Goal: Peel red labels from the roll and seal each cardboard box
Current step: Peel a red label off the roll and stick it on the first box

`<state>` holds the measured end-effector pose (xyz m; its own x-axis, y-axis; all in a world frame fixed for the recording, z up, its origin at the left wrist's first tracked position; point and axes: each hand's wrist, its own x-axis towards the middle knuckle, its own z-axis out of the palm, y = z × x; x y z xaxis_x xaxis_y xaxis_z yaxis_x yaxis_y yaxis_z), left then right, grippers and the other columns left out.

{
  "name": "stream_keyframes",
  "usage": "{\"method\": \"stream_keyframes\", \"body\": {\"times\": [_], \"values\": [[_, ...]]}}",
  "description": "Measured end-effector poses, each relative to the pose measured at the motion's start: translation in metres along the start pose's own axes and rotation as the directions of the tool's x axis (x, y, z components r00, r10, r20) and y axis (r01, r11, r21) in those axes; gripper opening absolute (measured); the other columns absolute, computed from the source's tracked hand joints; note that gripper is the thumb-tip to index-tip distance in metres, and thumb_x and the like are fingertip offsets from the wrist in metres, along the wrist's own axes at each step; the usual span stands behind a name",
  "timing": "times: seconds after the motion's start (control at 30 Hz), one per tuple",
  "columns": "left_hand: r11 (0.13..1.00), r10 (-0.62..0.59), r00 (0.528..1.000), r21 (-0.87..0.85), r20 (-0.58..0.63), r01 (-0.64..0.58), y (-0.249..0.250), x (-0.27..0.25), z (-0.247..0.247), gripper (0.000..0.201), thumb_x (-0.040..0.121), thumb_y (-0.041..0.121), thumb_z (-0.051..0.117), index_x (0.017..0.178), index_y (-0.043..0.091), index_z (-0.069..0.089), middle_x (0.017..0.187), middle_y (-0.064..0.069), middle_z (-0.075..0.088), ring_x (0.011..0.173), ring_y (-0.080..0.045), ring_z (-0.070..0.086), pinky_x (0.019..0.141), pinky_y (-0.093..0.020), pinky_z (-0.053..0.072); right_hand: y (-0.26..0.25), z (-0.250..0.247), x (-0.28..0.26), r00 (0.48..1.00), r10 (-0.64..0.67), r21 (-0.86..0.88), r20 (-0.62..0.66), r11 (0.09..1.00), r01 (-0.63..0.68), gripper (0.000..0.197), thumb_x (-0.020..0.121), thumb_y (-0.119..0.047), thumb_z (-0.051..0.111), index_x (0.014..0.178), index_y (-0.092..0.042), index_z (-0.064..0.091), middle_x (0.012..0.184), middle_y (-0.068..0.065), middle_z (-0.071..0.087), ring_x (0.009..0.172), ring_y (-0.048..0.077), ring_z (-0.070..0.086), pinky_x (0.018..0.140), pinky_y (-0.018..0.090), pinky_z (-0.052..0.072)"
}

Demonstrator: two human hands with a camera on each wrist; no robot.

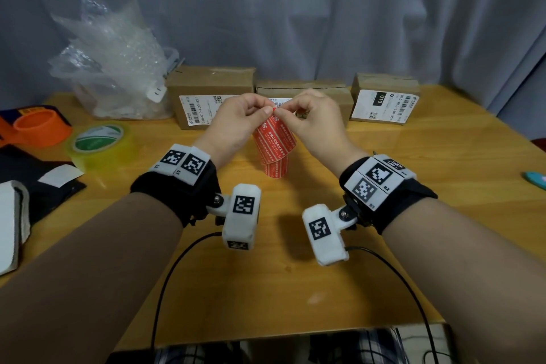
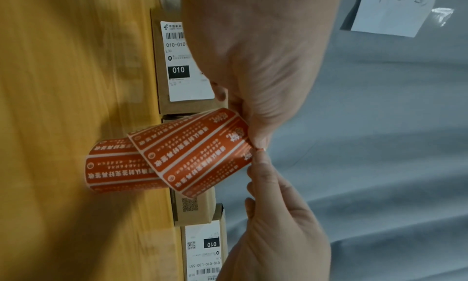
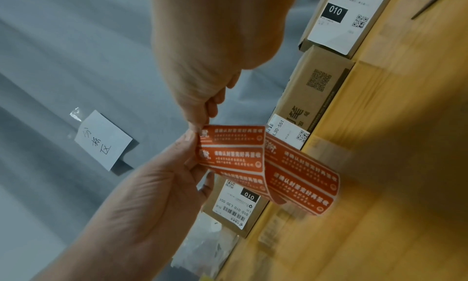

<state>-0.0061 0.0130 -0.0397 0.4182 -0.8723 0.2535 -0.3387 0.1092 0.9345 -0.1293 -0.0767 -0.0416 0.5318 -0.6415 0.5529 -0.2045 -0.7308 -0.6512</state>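
Note:
A strip of red labels [image 1: 274, 139] [image 2: 195, 155] [image 3: 233, 151] is unrolled upward from its roll [image 1: 276, 168] [image 2: 113, 165] [image 3: 303, 185], which hangs just above the wooden table [image 1: 295, 289]. My left hand [image 1: 267, 108] [image 2: 255, 143] [image 3: 191, 137] pinches the strip's top end. My right hand [image 1: 283, 108] [image 2: 260, 157] [image 3: 197, 126] pinches the corner of the top label right beside it. Three cardboard boxes stand in a row behind the hands: left [image 1: 209, 86], middle [image 1: 301, 89], right [image 1: 384, 86]. The hands partly hide the middle box.
A bubble-wrap bag [image 1: 112, 68] stands at the back left. An orange dispenser [image 1: 38, 124], a clear tape roll [image 1: 100, 139] and black and white items [image 1: 44, 186] lie on the left. A teal object [image 1: 534, 180] is at the right edge. A paper note [image 2: 395, 11] hangs on the curtain.

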Motion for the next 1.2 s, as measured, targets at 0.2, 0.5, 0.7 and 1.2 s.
{"method": "stream_keyframes", "body": {"times": [0.2,0.5,0.7,1.2], "values": [[0.984,0.082,0.996,0.161,-0.023,-0.077,0.004,0.001,0.003,0.013,0.094,0.011,0.054,0.1,0.004,0.063,0.088,0.003,0.063,0.077,0.0,0.059,0.065,-0.003,0.045,0.003,0.001,0.0,0.998,0.06,0.111,-0.01,0.992,-0.058,0.018,0.082,-0.028,0.07,0.082,-0.011,0.074,0.077,-0.01,0.057,0.079,0.009,0.056,0.075,0.027,0.048],[0.994,0.016,0.999,0.106,-0.028,-0.013,0.004,0.0,0.004,0.008,0.092,0.015,0.056,0.091,0.01,0.062,0.079,0.004,0.062,0.069,-0.001,0.059,0.062,-0.008,0.047,0.008,-0.001,-0.003,0.961,0.265,0.446,0.077,0.853,-0.271,0.017,0.085,-0.011,0.064,0.07,-0.017,0.068,0.071,-0.005,0.066,0.065,0.0,0.061,0.068,0.021,0.053],[0.992,0.002,1.0,0.127,-0.02,0.001,0.006,0.001,0.008,0.018,0.088,0.024,0.063,0.094,0.007,0.066,0.084,-0.001,0.066,0.073,-0.006,0.061,0.064,-0.011,0.049,0.006,0.0,-0.004,0.958,0.261,0.491,0.122,0.822,-0.287,0.007,0.085,-0.009,0.064,0.081,-0.005,0.068,0.075,0.0,0.066,0.062,-0.003,0.061,0.06,0.011,0.048],[0.981,-0.188,0.955,0.011,-0.231,0.196,0.001,0.0,-0.002,0.018,0.093,0.027,0.055,0.077,0.019,0.059,0.074,0.004,0.064,0.068,-0.003,0.061,0.061,-0.013,0.042,0.019,-0.013,-0.006,0.855,0.518,0.533,-0.032,0.733,-0.424,0.017,0.085,-0.015,0.063,0.069,-0.019,0.062,0.065,-0.009,0.056,0.065,0.003,0.05,0.067,0.018,0.042]]}}
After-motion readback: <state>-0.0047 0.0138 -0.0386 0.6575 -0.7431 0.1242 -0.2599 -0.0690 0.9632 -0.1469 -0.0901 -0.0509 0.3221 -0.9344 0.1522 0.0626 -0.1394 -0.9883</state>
